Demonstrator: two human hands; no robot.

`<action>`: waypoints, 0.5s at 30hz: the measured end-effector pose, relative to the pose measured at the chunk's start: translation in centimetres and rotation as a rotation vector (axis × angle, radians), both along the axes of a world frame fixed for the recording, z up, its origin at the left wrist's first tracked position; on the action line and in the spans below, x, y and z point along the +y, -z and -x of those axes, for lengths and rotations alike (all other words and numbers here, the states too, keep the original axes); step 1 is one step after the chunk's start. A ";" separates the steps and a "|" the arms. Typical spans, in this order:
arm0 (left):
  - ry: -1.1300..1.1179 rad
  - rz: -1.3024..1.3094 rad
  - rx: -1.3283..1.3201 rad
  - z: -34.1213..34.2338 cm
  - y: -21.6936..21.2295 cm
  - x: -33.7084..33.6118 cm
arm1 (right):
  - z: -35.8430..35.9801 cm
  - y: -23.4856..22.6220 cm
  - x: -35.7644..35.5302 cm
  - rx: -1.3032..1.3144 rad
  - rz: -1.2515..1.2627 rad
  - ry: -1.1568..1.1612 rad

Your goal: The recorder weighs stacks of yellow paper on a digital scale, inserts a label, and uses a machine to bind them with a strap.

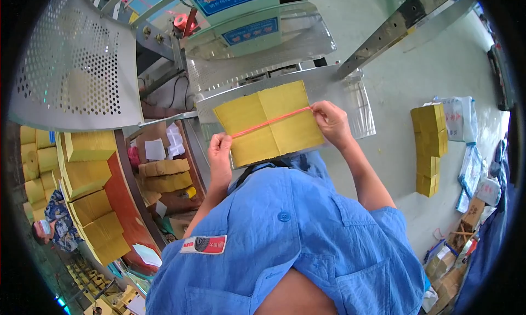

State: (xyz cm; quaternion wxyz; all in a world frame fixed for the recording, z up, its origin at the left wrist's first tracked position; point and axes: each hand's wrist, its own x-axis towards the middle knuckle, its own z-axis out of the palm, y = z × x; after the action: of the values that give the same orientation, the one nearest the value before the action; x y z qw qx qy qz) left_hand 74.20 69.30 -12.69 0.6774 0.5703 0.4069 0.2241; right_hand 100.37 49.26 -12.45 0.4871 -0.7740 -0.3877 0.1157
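A bundle of yellow paper (268, 137) lies slightly askew on the metal plate (359, 109) in front of me, with a crease down its middle. Across it runs a narrow pink strap (274, 119), pulled straight from one side edge to the other. At the bundle's left edge my left hand (221, 153) is closed, its thumb and fingers pinched at the strap's end. My right hand (331, 122) pinches the strap's other end by the right edge. The underside of the bundle is hidden.
A steel post (402, 32) slants above the plate at right, and a perforated guard (82, 68) stands at left. Yellow bundles (90, 183) line a red-brown table; more yellow stacks (430, 131) stand on the floor at right. Another person (60, 222) is at far left.
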 end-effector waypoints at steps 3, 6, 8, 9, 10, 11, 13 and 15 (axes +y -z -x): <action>-0.145 0.145 -0.156 -0.3 1.3 1.4 | -0.5 0.8 -0.2 0.125 -0.010 0.032; -0.031 0.357 -0.149 -1.5 3.4 2.5 | -0.8 1.4 1.2 0.680 -0.174 0.183; -0.171 0.367 0.068 -1.6 4.5 2.3 | -0.3 1.8 2.6 0.726 -0.184 0.147; -0.226 0.410 0.101 -1.7 4.9 2.1 | 0.5 2.0 2.8 0.573 -0.063 0.218; -0.282 0.443 0.200 -1.7 5.1 1.9 | 1.4 2.3 2.9 0.693 -0.065 0.328; -0.278 0.449 0.153 -1.7 5.3 1.1 | 2.0 2.5 2.5 0.700 -0.050 0.396; -0.106 0.545 0.008 -2.6 5.2 0.7 | 2.6 3.3 1.1 0.707 0.005 0.485; 0.514 -0.056 -0.081 -4.3 4.9 -0.1 | 2.5 3.9 -0.9 0.590 -0.157 0.520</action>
State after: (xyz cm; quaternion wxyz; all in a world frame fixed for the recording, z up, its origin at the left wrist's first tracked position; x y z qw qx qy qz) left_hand 78.51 69.17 -17.62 0.7119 0.6640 0.2148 0.0786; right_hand 97.84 48.33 -16.37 0.6484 -0.7402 -0.0300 0.1756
